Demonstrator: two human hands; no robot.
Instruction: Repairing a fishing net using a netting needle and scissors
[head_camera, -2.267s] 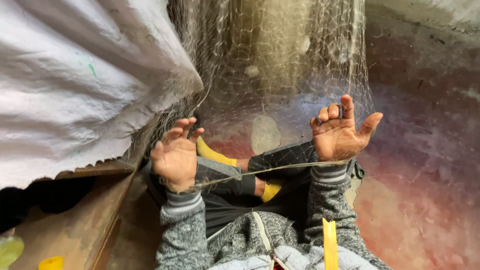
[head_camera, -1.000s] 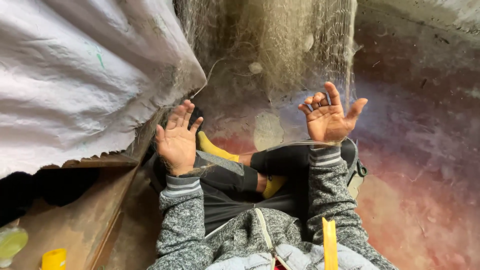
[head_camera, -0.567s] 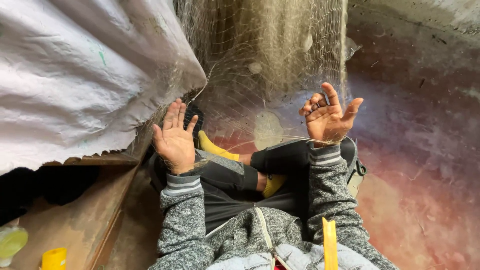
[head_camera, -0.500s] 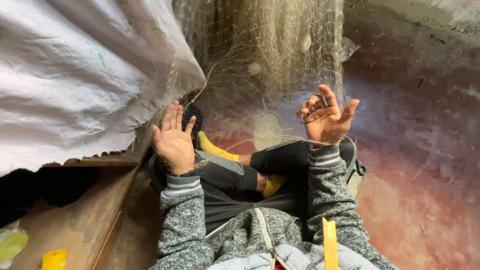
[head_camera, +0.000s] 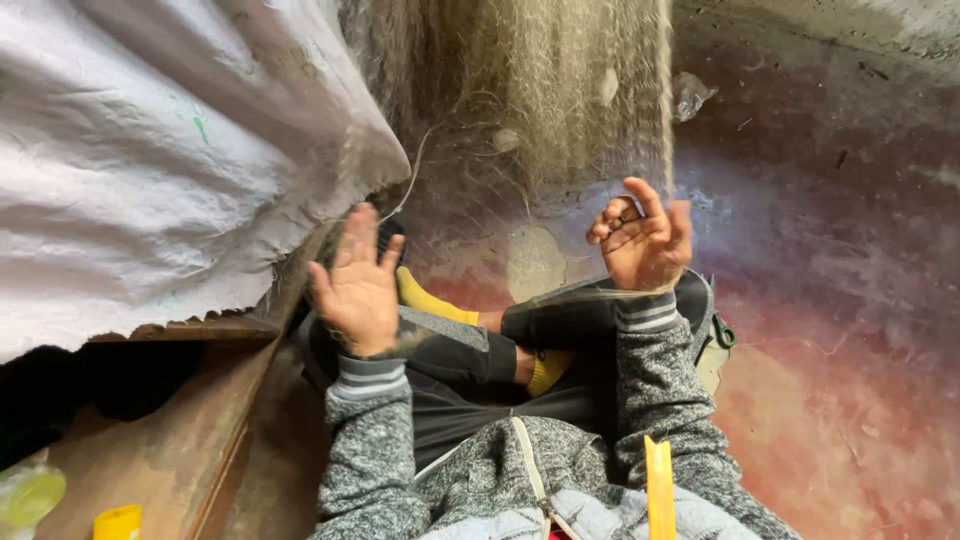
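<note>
Above the person's crossed legs (head_camera: 520, 350), a fine pale fishing net (head_camera: 530, 110) hangs as a dense curtain and spreads down thinly toward the lap, its lower edge running as a taut line across both wrists. Left of the net, a large crumpled white sheet (head_camera: 150, 170) drapes over a brown wooden board (head_camera: 170, 440), covering much of that side. Right of the net and beneath it lies a stained reddish and purple concrete floor (head_camera: 850, 330). Below the net, the person sits in a grey knit jacket (head_camera: 520, 480) with dark trousers and yellow socks (head_camera: 430, 300), one sock just under the net's thin lower part. The left hand (head_camera: 358, 290) is raised with the palm facing the net, fingers spread apart and straight, gripping nothing that can be seen, though net strands cross at its wrist. The right hand (head_camera: 645, 238) is lifted at the net's right edge, its fingers curled loosely inward with the thumb up; whether it pinches a strand cannot be told. Far left of the net, at the bottom corner, stand a small yellow object (head_camera: 118, 522) and a greenish translucent container (head_camera: 30, 495).
</note>
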